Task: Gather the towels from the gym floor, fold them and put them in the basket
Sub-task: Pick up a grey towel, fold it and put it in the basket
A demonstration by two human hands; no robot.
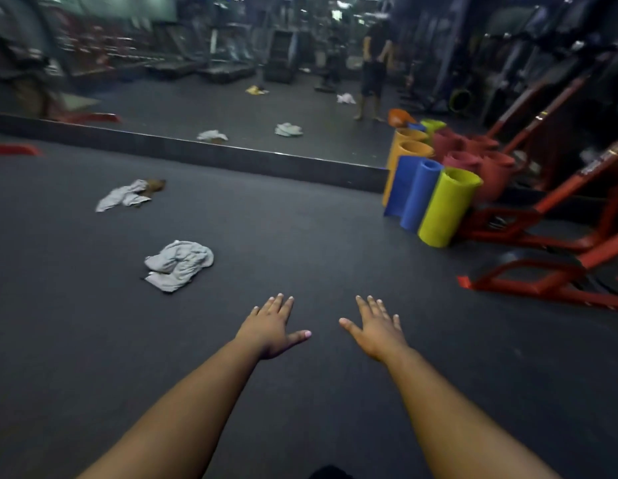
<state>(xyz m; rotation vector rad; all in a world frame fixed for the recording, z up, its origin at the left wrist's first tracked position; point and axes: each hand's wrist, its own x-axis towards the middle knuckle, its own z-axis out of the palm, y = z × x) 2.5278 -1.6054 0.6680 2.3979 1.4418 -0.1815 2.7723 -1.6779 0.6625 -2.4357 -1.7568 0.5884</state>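
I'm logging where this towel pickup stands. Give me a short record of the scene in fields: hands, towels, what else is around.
left hand: left hand open, fingers straight, holding nothing
right hand: right hand open, holding nothing
near towel: crumpled grey towel on the floor, ahead and left of the hands
far towel: second towel farther left, crumpled beside a brown scrap
basket: not in view
mirror: wall mirror shows more towels
right side: rolled mats, red equipment frame

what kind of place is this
Most likely a gym's floor-exercise area: rolled exercise mats stand upright by a wall mirror, red machine frames sit to the right, and treadmills show blurrily in the reflection. Crumpled towels lie on the dark floor.
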